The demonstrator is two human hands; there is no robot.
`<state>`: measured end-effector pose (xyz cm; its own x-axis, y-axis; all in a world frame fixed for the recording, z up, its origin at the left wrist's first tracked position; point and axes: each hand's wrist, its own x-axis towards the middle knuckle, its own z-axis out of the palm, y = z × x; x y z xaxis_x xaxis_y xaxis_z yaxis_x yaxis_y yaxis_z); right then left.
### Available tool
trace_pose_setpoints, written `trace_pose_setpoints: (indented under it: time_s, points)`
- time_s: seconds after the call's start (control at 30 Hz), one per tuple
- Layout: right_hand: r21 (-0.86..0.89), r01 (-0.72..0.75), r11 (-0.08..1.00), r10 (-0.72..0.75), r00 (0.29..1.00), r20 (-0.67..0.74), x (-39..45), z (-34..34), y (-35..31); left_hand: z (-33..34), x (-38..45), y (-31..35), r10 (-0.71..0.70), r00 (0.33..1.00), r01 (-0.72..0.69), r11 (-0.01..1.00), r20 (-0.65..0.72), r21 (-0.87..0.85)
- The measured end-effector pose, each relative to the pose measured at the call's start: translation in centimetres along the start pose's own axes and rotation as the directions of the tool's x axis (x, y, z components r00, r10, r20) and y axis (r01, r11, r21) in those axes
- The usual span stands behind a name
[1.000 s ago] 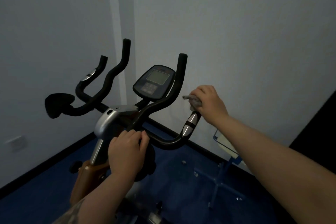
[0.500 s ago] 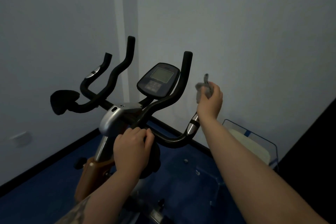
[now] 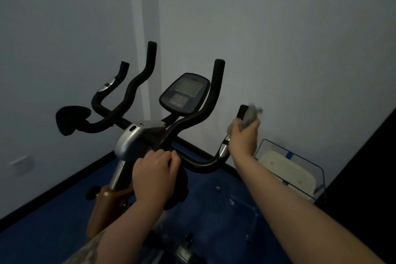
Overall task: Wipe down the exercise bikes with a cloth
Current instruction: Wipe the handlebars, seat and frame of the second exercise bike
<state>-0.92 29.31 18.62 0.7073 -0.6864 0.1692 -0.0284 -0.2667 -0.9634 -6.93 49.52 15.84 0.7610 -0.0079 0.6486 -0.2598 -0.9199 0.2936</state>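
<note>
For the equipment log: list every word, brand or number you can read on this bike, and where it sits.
None can be read.
Console: screen blank, button marks and a small mark at the top edge too blurred.
Handlebar clamp: tiny pale mark, too small.

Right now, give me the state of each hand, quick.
Left hand: closed, gripping the handlebar near the bike's centre.
Right hand: closed, holding the grey cloth wrapped round the right handlebar end.
</note>
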Motion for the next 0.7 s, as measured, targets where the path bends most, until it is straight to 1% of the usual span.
trace_pose_setpoints:
  time_s: [0.03,0.1,0.17,0.2,0.27,0.33,0.4,0.43,0.47,0.5,0.53,0.57,0.63,0.7]
  points:
    - [0.032,-0.068,0.997,0.068,0.998,0.000,-1.5,0.0,1.1,0.1,0.0,0.0,0.001,1.000,-0.001,1.000,0.002,0.001]
    - [0.040,-0.147,0.988,0.144,0.987,0.065,-2.4,-0.2,1.9,0.2,0.0,-0.1,0.002,1.000,-0.002,1.000,-0.002,0.002]
    - [0.057,-0.184,0.981,0.176,0.976,0.126,-0.5,-0.6,1.0,0.2,0.0,-0.1,0.003,1.000,-0.003,1.000,-0.002,0.008]
    - [0.103,-0.199,0.975,0.182,0.972,0.148,0.7,-0.7,-0.1,0.2,0.0,-0.1,0.004,1.000,-0.004,1.000,-0.005,0.011]
    - [0.171,-0.183,0.968,0.157,0.976,0.152,1.9,-0.7,-1.7,0.1,0.0,0.0,0.003,1.000,-0.003,1.000,-0.007,0.018]
    - [0.114,-0.127,0.985,0.115,0.988,0.106,0.7,-0.3,-1.5,0.0,0.1,0.1,-0.003,1.000,0.003,1.000,0.002,0.017]
    - [-0.028,-0.028,0.999,0.030,0.998,0.063,-2.1,-0.2,0.3,0.0,0.0,0.1,-0.009,1.000,0.009,1.000,0.001,0.015]
    - [-0.134,0.073,0.988,-0.065,0.996,0.059,-3.7,-0.4,1.3,0.1,0.0,0.1,-0.012,1.000,0.012,1.000,-0.002,0.015]
    - [-0.246,0.210,0.946,-0.195,0.977,0.084,-5.0,-0.7,2.2,0.2,0.0,0.0,-0.013,1.000,0.013,1.000,-0.003,0.017]
    - [-0.335,0.363,0.870,-0.336,0.932,0.137,-5.8,-1.1,2.8,0.3,0.0,-0.1,-0.011,1.000,0.011,1.000,-0.002,0.018]
    - [-0.380,0.505,0.775,-0.457,0.863,0.216,-6.0,-1.5,3.1,0.3,0.0,-0.1,-0.008,1.000,0.008,1.000,-0.001,0.019]
    - [-0.392,0.616,0.683,-0.530,0.787,0.315,-5.8,-1.9,2.8,0.3,0.0,-0.1,-0.006,1.000,0.006,1.000,-0.002,0.021]
    - [-0.391,0.739,0.548,-0.550,0.671,0.497,-5.2,-2.8,1.7,0.3,0.0,-0.1,-0.008,1.000,0.008,1.000,-0.007,0.022]
    - [-0.387,0.831,0.399,-0.506,0.552,0.663,-4.9,-3.6,0.8,0.3,0.0,-0.1,-0.014,1.000,0.014,0.999,-0.018,0.029]
